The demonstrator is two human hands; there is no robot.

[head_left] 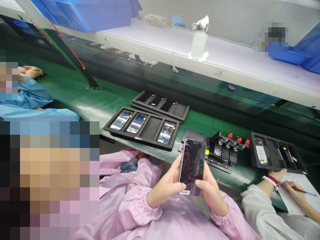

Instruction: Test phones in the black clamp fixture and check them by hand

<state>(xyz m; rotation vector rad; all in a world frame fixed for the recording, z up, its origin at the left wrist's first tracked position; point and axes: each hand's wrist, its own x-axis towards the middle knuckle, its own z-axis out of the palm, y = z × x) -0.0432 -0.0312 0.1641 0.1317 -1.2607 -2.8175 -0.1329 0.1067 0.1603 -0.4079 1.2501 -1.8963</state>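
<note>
Between both my hands is a dark smartphone (192, 165), held upright with its screen facing me. It has a yellow tab at its upper right edge and a white label at the lower left. My left hand (168, 186) grips its left side, thumb on the lower front. On the right side my right hand (209, 188) is closed round the edge, its thumb also near the bottom. Just beyond the phone sits a black fixture (225, 151) with red-tipped clamps. To its left, a black foam tray (152, 128) holds three phones with yellow tabs.
Behind that tray lies a second foam tray (181, 110) with phones. At right, another tray (273, 156) holds phone parts; a co-worker's hand (296, 193) there has a pen over paper (287, 200). A shelf (160, 36) above carries a bottle (198, 43) and blue bins (87, 13). People sit at left.
</note>
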